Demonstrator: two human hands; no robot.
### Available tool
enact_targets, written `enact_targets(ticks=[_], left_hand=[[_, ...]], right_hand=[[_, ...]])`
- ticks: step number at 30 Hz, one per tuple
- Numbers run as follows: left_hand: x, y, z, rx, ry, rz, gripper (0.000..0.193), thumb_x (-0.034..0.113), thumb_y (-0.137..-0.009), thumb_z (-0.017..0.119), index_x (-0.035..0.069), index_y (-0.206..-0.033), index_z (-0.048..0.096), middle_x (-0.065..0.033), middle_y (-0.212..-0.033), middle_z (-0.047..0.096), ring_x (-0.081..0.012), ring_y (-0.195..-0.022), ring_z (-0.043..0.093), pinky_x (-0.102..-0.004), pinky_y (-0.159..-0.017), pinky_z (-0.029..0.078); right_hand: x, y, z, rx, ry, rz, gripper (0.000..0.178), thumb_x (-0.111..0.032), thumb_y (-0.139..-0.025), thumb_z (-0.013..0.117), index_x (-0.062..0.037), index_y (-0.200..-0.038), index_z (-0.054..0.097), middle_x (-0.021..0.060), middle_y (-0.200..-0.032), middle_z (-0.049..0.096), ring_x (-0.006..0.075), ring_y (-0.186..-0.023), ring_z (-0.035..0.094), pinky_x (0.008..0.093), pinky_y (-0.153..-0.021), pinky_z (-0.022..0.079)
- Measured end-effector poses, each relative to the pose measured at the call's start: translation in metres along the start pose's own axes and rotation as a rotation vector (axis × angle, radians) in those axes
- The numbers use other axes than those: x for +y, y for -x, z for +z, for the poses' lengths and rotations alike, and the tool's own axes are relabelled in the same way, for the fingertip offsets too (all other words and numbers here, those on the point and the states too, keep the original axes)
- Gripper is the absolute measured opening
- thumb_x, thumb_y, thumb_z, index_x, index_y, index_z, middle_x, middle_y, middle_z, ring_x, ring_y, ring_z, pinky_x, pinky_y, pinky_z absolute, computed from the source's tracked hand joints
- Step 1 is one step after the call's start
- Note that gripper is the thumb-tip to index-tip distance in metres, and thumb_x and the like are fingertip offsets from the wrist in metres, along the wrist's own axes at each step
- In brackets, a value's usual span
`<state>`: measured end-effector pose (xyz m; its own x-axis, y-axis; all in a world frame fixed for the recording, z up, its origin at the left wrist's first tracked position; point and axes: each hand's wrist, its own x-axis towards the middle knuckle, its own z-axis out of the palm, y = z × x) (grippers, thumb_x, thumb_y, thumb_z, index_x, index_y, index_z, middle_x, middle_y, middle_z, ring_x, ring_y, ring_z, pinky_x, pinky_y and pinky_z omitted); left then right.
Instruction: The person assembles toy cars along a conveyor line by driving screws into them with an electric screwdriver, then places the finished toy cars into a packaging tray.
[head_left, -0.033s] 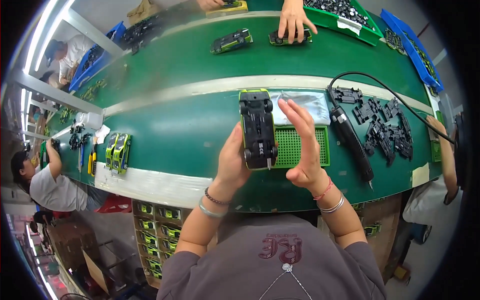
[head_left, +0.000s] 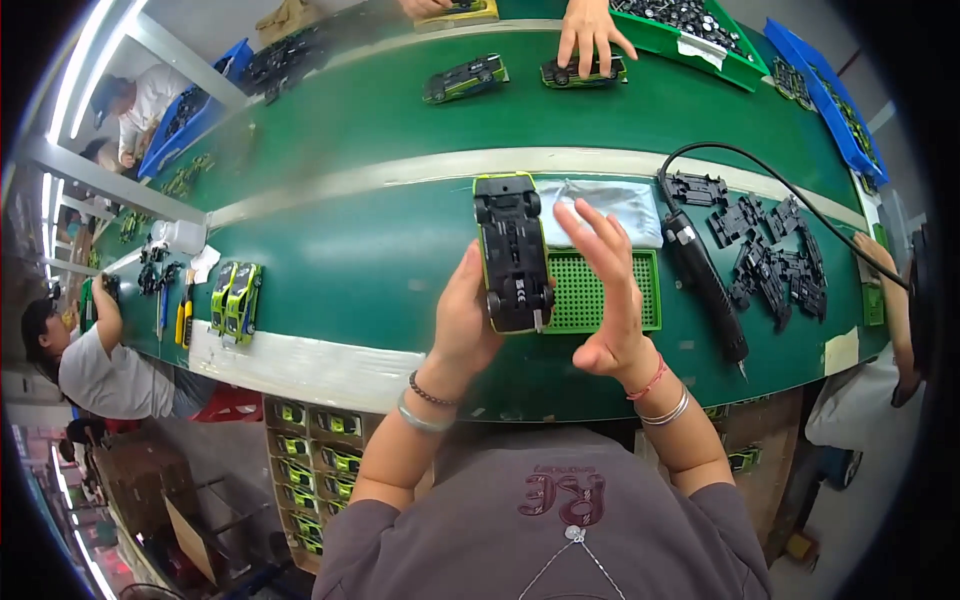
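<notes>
My left hand [head_left: 466, 318] grips a toy car [head_left: 514, 255] by its side, black underside turned up, with a yellow-green edge of the body showing. Beside it my right hand [head_left: 612, 295] is raised with its fingers apart, holding nothing and not touching the car. Partly behind the car and my right hand lies a green perforated tray [head_left: 647, 290]. A pale blue cloth or pouch [head_left: 628, 212] lies just beyond the tray. To the right, a black electric screwdriver [head_left: 705, 288] rests on the green table.
Black chassis parts [head_left: 775, 265] lie right of the screwdriver, whose cable [head_left: 790, 170] arcs over them. Finished-looking green cars [head_left: 236, 302] and a yellow-handled tool [head_left: 185, 318] lie at left. Across the table, a co-worker's hand [head_left: 590, 38] touches another toy car [head_left: 588, 76].
The toy car in my left hand has shifted very slightly left and tilted a little. My right hand stays raised in nearly the same place, fingers apart.
</notes>
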<state>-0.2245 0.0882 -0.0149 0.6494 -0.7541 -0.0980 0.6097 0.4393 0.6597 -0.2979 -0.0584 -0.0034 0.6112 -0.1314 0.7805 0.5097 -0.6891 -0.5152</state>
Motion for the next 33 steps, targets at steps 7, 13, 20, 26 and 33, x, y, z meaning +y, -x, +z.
enact_targets(ticks=[7, 13, 20, 26, 33], left_hand=[[0.010, -0.004, -0.012, 0.040, 0.078, 0.127, 0.051, 0.041, -0.098, 0.021, 0.003, -0.125, 0.042, -0.0140, -0.113, 0.055, -0.0245, -0.095, 0.059, -0.0401, -0.080, 0.051], [0.007, -0.004, -0.009, 0.085, 0.110, 0.125, 0.050, 0.040, -0.098, 0.024, 0.002, -0.123, 0.043, -0.0131, -0.112, 0.055, -0.0245, -0.095, 0.059, -0.0411, -0.078, 0.052], [0.007, -0.005, -0.007, 0.068, 0.086, 0.129, 0.046, 0.039, -0.098, 0.025, 0.002, -0.119, 0.045, -0.0131, -0.105, 0.059, -0.0248, -0.093, 0.060, -0.0413, -0.079, 0.052], [0.004, -0.003, -0.016, 0.089, 0.059, 0.126, 0.055, 0.043, -0.098, 0.018, 0.004, -0.128, 0.040, -0.0144, -0.120, 0.051, -0.0252, -0.097, 0.058, -0.0407, -0.080, 0.052], [0.005, -0.002, -0.015, 0.026, 0.072, 0.124, 0.054, 0.042, -0.098, 0.018, 0.004, -0.129, 0.040, -0.0138, -0.121, 0.052, -0.0252, -0.099, 0.058, -0.0392, -0.083, 0.051]], right_hand=[[0.002, 0.024, -0.014, -0.093, -0.158, -0.082, 0.081, -0.074, -0.077, 0.037, -0.0002, -0.099, 0.061, 0.0100, -0.081, 0.062, 0.0280, -0.087, 0.063, 0.0497, -0.098, 0.032], [-0.009, 0.001, 0.002, -0.098, -0.009, -0.063, 0.080, -0.074, -0.076, 0.039, -0.0002, -0.098, 0.062, 0.0065, -0.077, 0.061, 0.0281, -0.088, 0.061, 0.0495, -0.097, 0.032], [-0.007, 0.007, -0.015, -0.152, -0.009, -0.027, 0.066, -0.065, -0.076, 0.049, -0.0027, -0.092, 0.064, 0.0084, -0.080, 0.059, 0.0261, -0.086, 0.058, 0.0481, -0.089, 0.038], [-0.015, 0.000, 0.002, -0.216, 0.122, 0.020, 0.038, -0.027, -0.069, 0.072, -0.0043, -0.098, 0.063, 0.0138, -0.115, 0.052, 0.0313, -0.102, 0.050, 0.0420, -0.087, 0.041], [-0.021, -0.006, 0.001, -0.190, 0.125, 0.058, 0.040, -0.029, -0.069, 0.072, -0.0042, -0.099, 0.063, 0.0138, -0.113, 0.052, 0.0342, -0.108, 0.048, 0.0445, -0.090, 0.040]])
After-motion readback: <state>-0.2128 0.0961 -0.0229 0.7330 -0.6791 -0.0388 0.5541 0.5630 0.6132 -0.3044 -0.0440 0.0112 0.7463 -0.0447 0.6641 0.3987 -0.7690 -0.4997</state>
